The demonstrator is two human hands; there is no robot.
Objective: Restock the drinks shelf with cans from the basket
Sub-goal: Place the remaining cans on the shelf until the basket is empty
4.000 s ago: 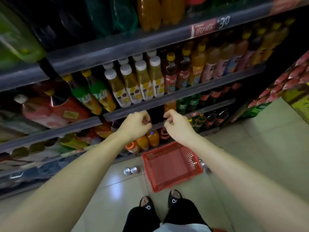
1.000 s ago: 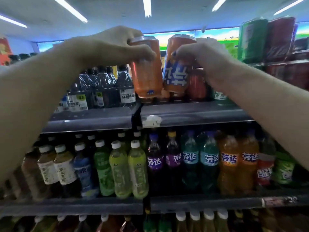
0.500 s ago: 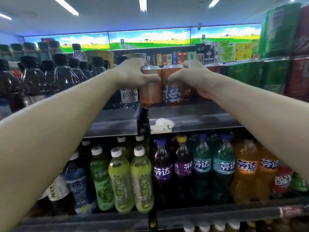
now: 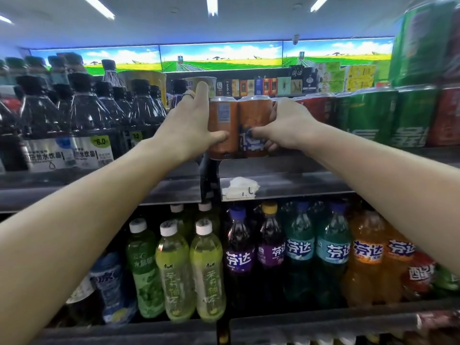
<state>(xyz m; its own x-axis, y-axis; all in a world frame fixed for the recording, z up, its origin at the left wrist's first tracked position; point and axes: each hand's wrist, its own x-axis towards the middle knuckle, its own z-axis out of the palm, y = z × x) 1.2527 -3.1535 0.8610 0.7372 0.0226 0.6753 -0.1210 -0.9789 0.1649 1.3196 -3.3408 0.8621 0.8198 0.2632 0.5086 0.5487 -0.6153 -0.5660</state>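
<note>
Two glossy orange metal cans (image 4: 239,125) sit above a smooth grey metal shelf (image 4: 286,183); clear plastic bottles (image 4: 189,270) below.

A single wide-angle view comes from the person's head, facing straight ahead into a store's drinks shelving at close range, within arm's reach. The upper shelf (image 4: 286,170) runs across the middle of the frame, seen slightly from above its front lip, and the lower shelf (image 4: 323,322) crosses near 6 o'clock. Both forearms enter from 7 and 4 o'clock and converge just above centre, where the left hand (image 4: 189,123) and right hand (image 4: 288,125) meet. Ceiling lights (image 4: 211,6) show at 12 o'clock. Edges bow outward and blur, strongest at 2 o'clock. There is no second view to overlap with.
</note>
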